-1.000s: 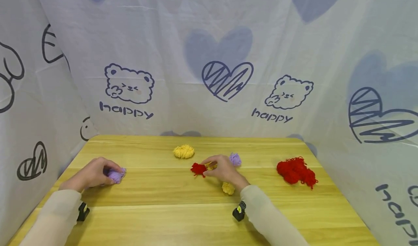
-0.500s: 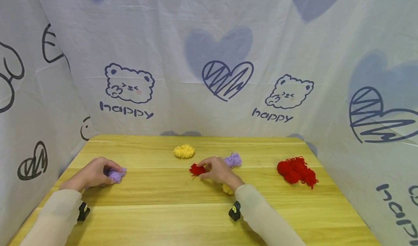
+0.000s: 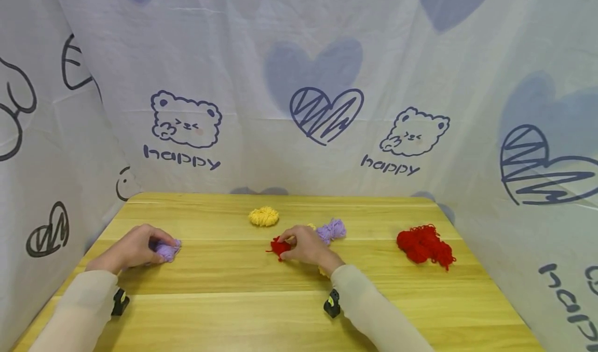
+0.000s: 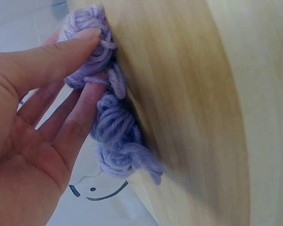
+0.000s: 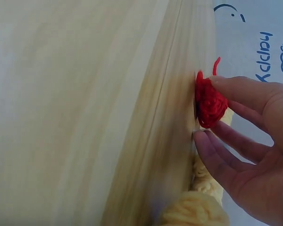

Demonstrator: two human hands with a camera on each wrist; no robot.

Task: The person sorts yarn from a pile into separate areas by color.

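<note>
At the table's left, my left hand (image 3: 135, 249) pinches a small skein of purple yarn (image 3: 168, 251) between thumb and fingers. The left wrist view shows this purple yarn (image 4: 115, 125) as lumpy loops lying along the tabletop, one end under the thumb. Near the middle, my right hand (image 3: 306, 245) holds a small red yarn bundle (image 3: 279, 248) by its right side. In the right wrist view the thumb and fingertips touch the red yarn (image 5: 211, 103), with loose strands sticking out. Yellow yarn (image 5: 195, 209) lies close beside that hand, largely hidden by it in the head view.
A yellow skein (image 3: 263, 216) lies farther back near the middle. Another purple skein (image 3: 333, 230) sits just behind my right hand. A larger red yarn heap (image 3: 425, 244) lies at the right. Printed white cloth (image 3: 252, 134) hangs around the wooden table (image 3: 224, 315).
My right hand has shifted a little to the left, and the red yarn with it. More of the purple skein behind it shows now. My left hand has stayed still.
</note>
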